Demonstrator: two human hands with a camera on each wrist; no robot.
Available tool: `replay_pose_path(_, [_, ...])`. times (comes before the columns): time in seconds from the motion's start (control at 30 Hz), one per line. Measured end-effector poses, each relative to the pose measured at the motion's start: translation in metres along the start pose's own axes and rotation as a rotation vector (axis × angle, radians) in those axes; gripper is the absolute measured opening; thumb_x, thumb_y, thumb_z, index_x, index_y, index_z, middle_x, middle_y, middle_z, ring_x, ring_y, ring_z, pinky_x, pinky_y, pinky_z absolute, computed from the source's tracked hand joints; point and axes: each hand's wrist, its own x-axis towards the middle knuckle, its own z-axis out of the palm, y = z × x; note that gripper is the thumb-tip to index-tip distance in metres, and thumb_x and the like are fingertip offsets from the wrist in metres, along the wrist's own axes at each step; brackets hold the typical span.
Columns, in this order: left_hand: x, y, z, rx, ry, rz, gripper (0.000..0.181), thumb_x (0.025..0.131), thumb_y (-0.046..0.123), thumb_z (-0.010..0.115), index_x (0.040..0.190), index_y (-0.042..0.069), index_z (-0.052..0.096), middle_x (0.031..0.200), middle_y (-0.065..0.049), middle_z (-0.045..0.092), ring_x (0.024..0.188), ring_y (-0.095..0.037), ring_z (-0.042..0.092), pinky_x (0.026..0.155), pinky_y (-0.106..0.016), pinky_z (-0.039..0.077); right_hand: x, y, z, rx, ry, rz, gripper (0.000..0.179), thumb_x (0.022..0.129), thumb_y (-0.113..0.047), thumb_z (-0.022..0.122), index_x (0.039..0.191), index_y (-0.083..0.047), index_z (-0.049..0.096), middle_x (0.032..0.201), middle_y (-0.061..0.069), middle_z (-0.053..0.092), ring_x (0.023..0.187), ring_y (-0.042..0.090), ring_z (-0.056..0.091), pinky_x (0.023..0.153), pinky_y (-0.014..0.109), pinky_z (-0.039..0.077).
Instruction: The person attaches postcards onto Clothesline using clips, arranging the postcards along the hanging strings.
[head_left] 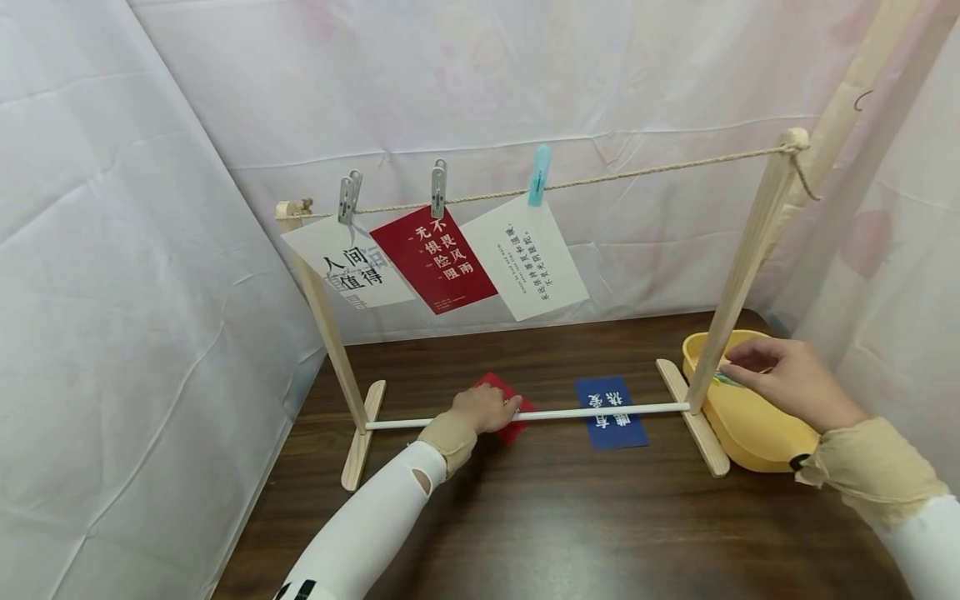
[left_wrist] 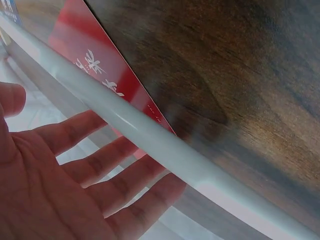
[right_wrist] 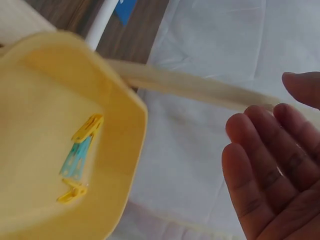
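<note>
Left hand [head_left: 480, 407], wide, likely fetching red card [left_wrist: 102, 47], six o'clock; right hand [head_left: 795, 379], loose, empty, three o'clock, probably needs peg [right_wrist: 76, 159].

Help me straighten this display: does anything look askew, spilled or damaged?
Yes: the three hanging cards sit crooked on the rope, each clipped only near its upper right corner in the head view. The left sleeve has a small opening near the wrist, possibly a tear. No spill shows.
</note>
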Motion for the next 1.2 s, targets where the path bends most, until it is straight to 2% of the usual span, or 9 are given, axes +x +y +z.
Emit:
replay_pose_path(0.03, [0.0,0.0,-0.003,-0.011,-0.012,0.0,0.061,0.111,0.061,0.04,0.107,0.014,0.078,0.111,-0.005,0.075,0.109,-0.029,0.072,0.095,-0.053,0.061,0.0,0.002,-0.001,-0.013,-0.012,0.018,0.017,0.095,-0.013,0.084,0.104,0.001,0.079,0.086,-0.003,0.08,0.072,-0.009,0.063,0.062,0.016,0.051])
replay_pose_path(0.13, [-0.013,0.006,-0.016,-0.027,-0.033,-0.002,0.058,0.112,0.056,0.042,0.116,0.01,0.078,0.12,-0.009,0.074,0.119,-0.03,0.07,0.103,-0.052,0.059,0.003,0.009,-0.003,-0.052,-0.059,0.073,0.023,0.098,-0.018,0.081,0.108,0.002,0.077,0.091,0.007,0.081,0.072,-0.009,0.061,0.062,0.02,0.051])
replay_pose_path(0.23, [-0.006,0.001,-0.01,-0.031,-0.019,0.013,0.064,0.112,0.06,0.04,0.13,0.01,0.076,0.129,-0.01,0.073,0.124,-0.034,0.068,0.105,-0.055,0.057,0.006,0.016,-0.005,-0.086,-0.102,0.118,0.028,0.1,-0.021,0.079,0.112,0.004,0.075,0.094,0.012,0.081,0.076,-0.003,0.063,0.063,0.023,0.051])
replay_pose_path(0.37, [0.017,-0.012,0.01,-0.022,0.003,0.036,0.073,0.109,0.069,0.037,0.136,0.012,0.074,0.133,-0.011,0.072,0.123,-0.038,0.067,0.103,-0.059,0.057,0.012,0.025,-0.008,-0.119,-0.15,0.156,0.032,0.101,-0.022,0.077,0.115,0.006,0.073,0.096,0.016,0.079,0.081,0.011,0.067,0.065,0.027,0.052])
replay_pose_path(0.5, [0.016,-0.011,0.003,-0.048,-0.024,0.041,0.067,0.111,0.061,0.038,0.141,0.012,0.071,0.142,-0.011,0.07,0.131,-0.04,0.065,0.109,-0.059,0.054,0.017,0.037,-0.011,-0.146,-0.202,0.171,0.035,0.1,-0.021,0.077,0.116,0.01,0.07,0.098,0.021,0.078,0.083,0.021,0.07,0.067,0.032,0.053])
replay_pose_path(0.6, [0.002,-0.005,-0.015,-0.074,-0.061,0.031,0.063,0.113,0.054,0.037,0.147,0.011,0.067,0.153,-0.013,0.063,0.141,-0.04,0.059,0.118,-0.057,0.049,0.02,0.045,-0.011,-0.182,-0.248,0.17,0.039,0.099,-0.02,0.077,0.118,0.012,0.07,0.098,0.022,0.078,0.083,0.023,0.07,0.069,0.035,0.054])
replay_pose_path(0.73, [-0.005,-0.005,-0.023,-0.058,-0.052,0.03,0.064,0.114,0.053,0.031,0.15,0.011,0.065,0.156,-0.013,0.06,0.144,-0.039,0.056,0.121,-0.054,0.047,0.026,0.055,-0.01,-0.23,-0.3,0.157,0.041,0.095,-0.019,0.079,0.117,0.014,0.07,0.096,0.02,0.078,0.082,0.024,0.071,0.069,0.037,0.054])
replay_pose_path(1.03, [0.002,-0.008,-0.026,-0.083,-0.07,0.034,0.063,0.115,0.05,0.035,0.16,0.01,0.055,0.167,-0.016,0.05,0.156,-0.039,0.045,0.13,-0.053,0.037,0.037,0.067,-0.006,-0.256,-0.363,0.164,0.046,0.092,-0.021,0.08,0.117,0.016,0.069,0.098,0.025,0.076,0.087,0.037,0.072,0.076,0.052,0.059])
replay_pose_path(1.2, [0.006,-0.01,-0.029,-0.099,-0.074,0.034,0.059,0.114,0.046,0.04,0.158,0.009,0.055,0.161,-0.018,0.053,0.15,-0.037,0.049,0.128,-0.053,0.038,0.042,0.076,-0.004,-0.271,-0.4,0.189,0.049,0.092,-0.022,0.077,0.119,0.018,0.067,0.104,0.031,0.073,0.092,0.045,0.071,0.079,0.06,0.058])
